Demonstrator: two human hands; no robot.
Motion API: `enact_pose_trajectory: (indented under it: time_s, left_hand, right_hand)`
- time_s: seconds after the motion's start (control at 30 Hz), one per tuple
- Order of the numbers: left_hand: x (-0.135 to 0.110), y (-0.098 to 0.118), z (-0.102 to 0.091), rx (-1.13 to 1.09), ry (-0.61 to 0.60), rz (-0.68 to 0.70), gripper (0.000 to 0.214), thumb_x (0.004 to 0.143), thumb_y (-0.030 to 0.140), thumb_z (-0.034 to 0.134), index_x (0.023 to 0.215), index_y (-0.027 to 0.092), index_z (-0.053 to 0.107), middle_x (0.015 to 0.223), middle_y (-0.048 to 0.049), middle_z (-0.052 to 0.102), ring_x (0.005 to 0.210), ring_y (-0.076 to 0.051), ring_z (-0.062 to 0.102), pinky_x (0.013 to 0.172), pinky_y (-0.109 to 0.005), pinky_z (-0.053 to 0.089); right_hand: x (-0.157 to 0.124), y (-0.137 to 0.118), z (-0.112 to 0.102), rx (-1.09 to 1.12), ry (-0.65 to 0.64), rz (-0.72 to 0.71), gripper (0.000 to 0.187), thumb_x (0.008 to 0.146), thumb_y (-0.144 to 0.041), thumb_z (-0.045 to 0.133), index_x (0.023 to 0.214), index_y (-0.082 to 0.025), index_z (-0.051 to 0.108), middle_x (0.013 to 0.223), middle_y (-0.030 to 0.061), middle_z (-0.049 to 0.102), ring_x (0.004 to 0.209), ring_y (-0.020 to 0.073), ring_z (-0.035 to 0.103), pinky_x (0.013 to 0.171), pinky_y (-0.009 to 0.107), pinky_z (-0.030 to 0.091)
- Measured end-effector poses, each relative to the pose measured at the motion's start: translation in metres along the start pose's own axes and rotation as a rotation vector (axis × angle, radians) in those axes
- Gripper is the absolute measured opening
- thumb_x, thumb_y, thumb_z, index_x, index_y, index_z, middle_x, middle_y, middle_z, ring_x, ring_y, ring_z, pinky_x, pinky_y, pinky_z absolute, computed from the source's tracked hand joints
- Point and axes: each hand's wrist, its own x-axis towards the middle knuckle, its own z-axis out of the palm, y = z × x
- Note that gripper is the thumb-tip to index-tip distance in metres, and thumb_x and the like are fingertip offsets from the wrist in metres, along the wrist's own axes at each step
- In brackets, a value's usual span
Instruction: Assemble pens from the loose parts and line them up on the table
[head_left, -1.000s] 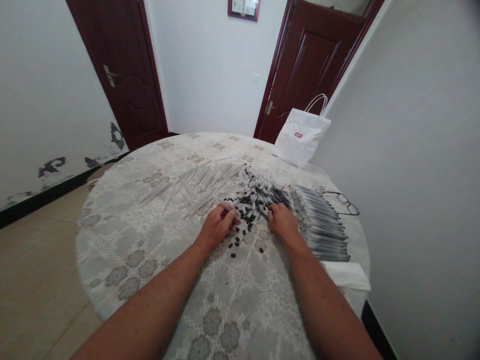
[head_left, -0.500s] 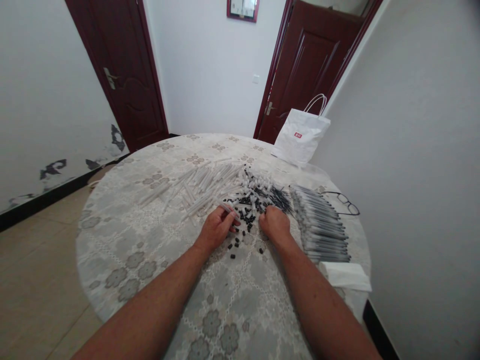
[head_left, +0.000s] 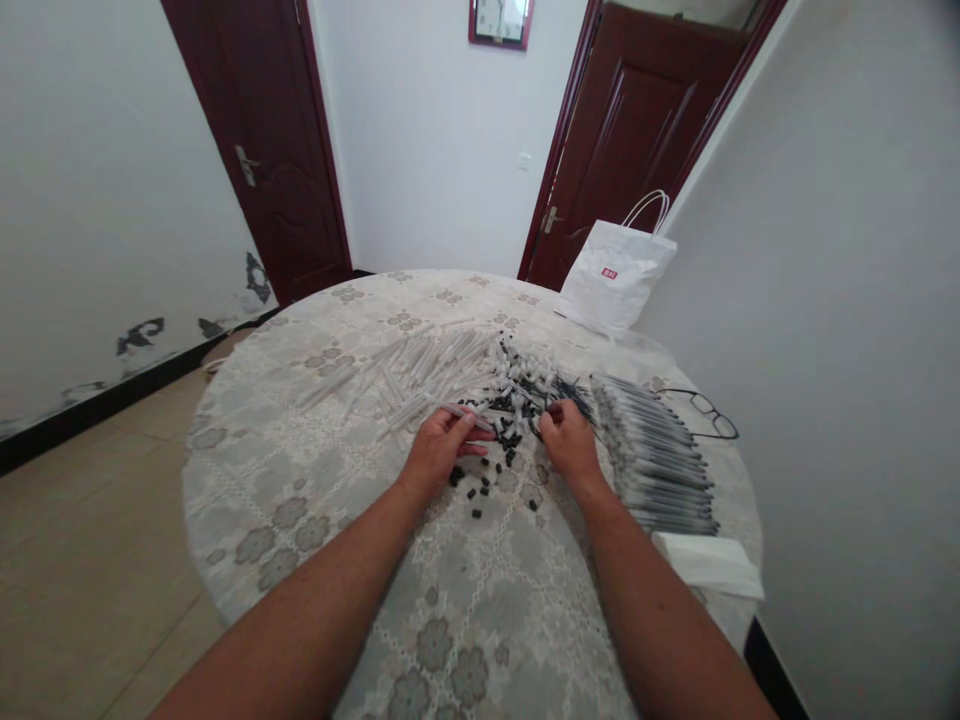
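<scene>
Nearest, a few loose black caps lie on the tablecloth. Just beyond, at left, the left hand pinches a clear tube between thumb and fingers. It looks light, stiff and smooth, likely a little slippery; mid-length seems the best hold. At right, the right hand has its fingertips drawn together beside dark thin rods; I cannot tell what they grip. Compared with half a second ago, that hand sits slightly farther away, and the left fingers spread more. Farther left lie heaped tubes.
</scene>
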Motion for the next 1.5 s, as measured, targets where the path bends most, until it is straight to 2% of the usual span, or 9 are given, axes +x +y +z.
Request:
enact_pose_trajectory:
  time_s: [0.13, 0.23, 0.3, 0.6, 0.83, 1.1, 1.2, 1.33, 1.5]
  left_hand:
    - [0.001, 0.001, 0.001, -0.13, 0.002, -0.018, 0.031, 0.084, 0.039, 0.07, 0.098, 0.015, 0.056, 0.1, -0.0114, 0.072, 0.088, -0.024, 0.074, 0.067, -0.034, 0.061]
    - [0.0, 0.004, 0.002, -0.198, 0.002, -0.028, 0.03, 0.083, 0.036, 0.072, 0.098, 0.016, 0.055, 0.099, -0.0104, 0.072, 0.088, -0.024, 0.074, 0.069, -0.034, 0.061]
    - [-0.001, 0.005, 0.003, -0.222, 0.005, -0.036, 0.03, 0.083, 0.035, 0.072, 0.098, 0.016, 0.055, 0.099, -0.01, 0.072, 0.089, -0.025, 0.074, 0.069, -0.034, 0.061]
    - [0.001, 0.006, -0.002, -0.334, 0.006, -0.06, 0.029, 0.083, 0.03, 0.073, 0.101, 0.016, 0.054, 0.102, -0.0111, 0.073, 0.092, -0.024, 0.074, 0.074, -0.032, 0.061]
    - [0.001, 0.006, -0.003, -0.384, -0.033, -0.068, 0.027, 0.085, 0.027, 0.072, 0.101, 0.014, 0.054, 0.102, -0.0136, 0.073, 0.093, -0.025, 0.074, 0.075, -0.032, 0.062]
    - [0.0, 0.006, -0.005, -0.432, -0.022, -0.089, 0.026, 0.086, 0.025, 0.072, 0.102, 0.015, 0.055, 0.103, -0.0127, 0.073, 0.093, -0.026, 0.074, 0.077, -0.034, 0.062]
    - [-0.001, 0.007, -0.004, -0.435, -0.026, -0.09, 0.026, 0.085, 0.024, 0.072, 0.102, 0.015, 0.055, 0.102, -0.0118, 0.073, 0.092, -0.025, 0.075, 0.077, -0.033, 0.062]
    - [0.0, 0.007, -0.003, -0.444, -0.014, -0.069, 0.025, 0.085, 0.023, 0.072, 0.101, 0.015, 0.054, 0.104, -0.0119, 0.072, 0.092, -0.024, 0.074, 0.078, -0.034, 0.062]
    - [0.001, 0.005, -0.003, -0.429, 0.009, -0.047, 0.027, 0.084, 0.025, 0.073, 0.1, 0.016, 0.053, 0.106, -0.0114, 0.072, 0.092, -0.024, 0.074, 0.08, -0.036, 0.061]
  right_hand:
    - [-0.003, -0.01, 0.0, 0.513, -0.029, 0.003, 0.04, 0.085, -0.038, 0.056, 0.119, -0.017, 0.057, 0.095, 0.007, 0.071, 0.072, 0.0181, 0.067, 0.065, 0.029, 0.051]
    - [-0.007, -0.022, -0.001, 0.859, -0.131, 0.021, 0.031, 0.085, -0.041, 0.06, 0.107, -0.018, 0.058, 0.097, 0.0069, 0.07, 0.072, 0.0175, 0.068, 0.055, 0.026, 0.051]
    - [-0.011, -0.029, -0.002, 0.961, -0.142, 0.008, 0.026, 0.085, -0.039, 0.064, 0.1, -0.019, 0.058, 0.096, 0.0061, 0.07, 0.075, 0.0174, 0.069, 0.056, 0.026, 0.052]
    - [-0.027, -0.043, 0.01, 1.048, -0.247, 0.004, 0.021, 0.085, -0.036, 0.067, 0.098, -0.02, 0.065, 0.102, 0.0077, 0.072, 0.082, 0.0195, 0.071, 0.065, 0.03, 0.056]
    - [-0.031, -0.048, 0.011, 0.974, -0.276, -0.045, 0.022, 0.084, -0.036, 0.068, 0.099, -0.02, 0.07, 0.1, 0.0068, 0.073, 0.076, 0.0173, 0.069, 0.068, 0.031, 0.056]
    - [-0.03, -0.045, 0.01, 0.819, -0.243, -0.056, 0.024, 0.082, -0.037, 0.071, 0.098, -0.02, 0.072, 0.081, 0.0021, 0.071, 0.063, 0.0147, 0.061, 0.06, 0.028, 0.05]
    - [-0.031, -0.043, 0.012, 0.773, -0.278, -0.079, 0.024, 0.08, -0.038, 0.072, 0.097, -0.021, 0.073, 0.084, 0.0023, 0.071, 0.064, 0.0147, 0.06, 0.06, 0.027, 0.05]
    - [-0.033, -0.042, 0.016, 0.979, -0.328, 0.0, 0.035, 0.081, -0.039, 0.071, 0.111, -0.022, 0.067, 0.097, 0.0048, 0.071, 0.067, 0.0152, 0.062, 0.056, 0.027, 0.05]
    - [-0.029, -0.04, 0.018, 1.231, -0.162, 0.108, 0.037, 0.093, -0.05, 0.052, 0.113, -0.021, 0.063, 0.096, 0.0057, 0.067, 0.064, 0.014, 0.062, 0.051, 0.025, 0.047]
